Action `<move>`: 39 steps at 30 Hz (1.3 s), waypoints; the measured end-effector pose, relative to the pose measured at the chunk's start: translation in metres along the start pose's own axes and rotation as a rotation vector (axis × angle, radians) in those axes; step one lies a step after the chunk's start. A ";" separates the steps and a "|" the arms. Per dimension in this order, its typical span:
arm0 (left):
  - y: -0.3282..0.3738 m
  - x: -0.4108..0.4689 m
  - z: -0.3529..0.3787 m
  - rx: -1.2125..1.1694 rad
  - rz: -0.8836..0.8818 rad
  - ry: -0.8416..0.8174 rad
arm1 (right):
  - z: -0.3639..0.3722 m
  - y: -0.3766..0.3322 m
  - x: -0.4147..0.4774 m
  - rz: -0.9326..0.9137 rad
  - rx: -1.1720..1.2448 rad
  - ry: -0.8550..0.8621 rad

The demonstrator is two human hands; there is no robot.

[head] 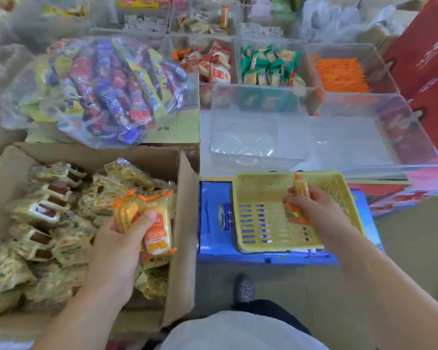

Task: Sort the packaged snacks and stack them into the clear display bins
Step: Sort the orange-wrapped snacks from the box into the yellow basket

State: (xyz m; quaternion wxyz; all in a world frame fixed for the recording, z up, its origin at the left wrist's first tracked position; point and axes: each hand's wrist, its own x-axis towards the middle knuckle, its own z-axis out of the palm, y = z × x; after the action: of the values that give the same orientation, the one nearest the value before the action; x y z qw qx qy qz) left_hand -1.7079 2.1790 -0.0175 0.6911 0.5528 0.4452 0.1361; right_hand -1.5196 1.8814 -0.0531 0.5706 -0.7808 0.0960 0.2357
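While the left hand (116, 246) clutches two orange biscuit packs (147, 223), the right hand (311, 208) at three o'clock pinches another pack (300, 192) over the yellow basket (263, 188).

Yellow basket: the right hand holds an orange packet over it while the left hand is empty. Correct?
No. In the head view the left hand grips orange packets over the cardboard box; the right hand does hold an orange packet over the yellow basket.

Blurred back-row bins (147, 22), contents unclear.
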 end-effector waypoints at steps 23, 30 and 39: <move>-0.078 0.028 0.248 1.481 0.442 -0.537 | -0.079 0.056 0.078 -0.002 -0.650 -0.435; -0.090 0.034 0.254 1.817 0.584 -0.675 | -0.070 0.044 0.059 -0.110 -0.621 -0.388; -0.036 -0.009 0.106 1.225 1.074 -0.259 | 0.036 0.007 0.017 -0.365 -0.518 -0.493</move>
State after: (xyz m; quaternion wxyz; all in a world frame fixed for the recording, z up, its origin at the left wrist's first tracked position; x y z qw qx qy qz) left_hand -1.6431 2.0923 -0.0455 0.1538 0.9807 0.0323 0.1166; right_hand -1.5169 1.9149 -0.0762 0.3931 -0.8232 -0.2469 0.3270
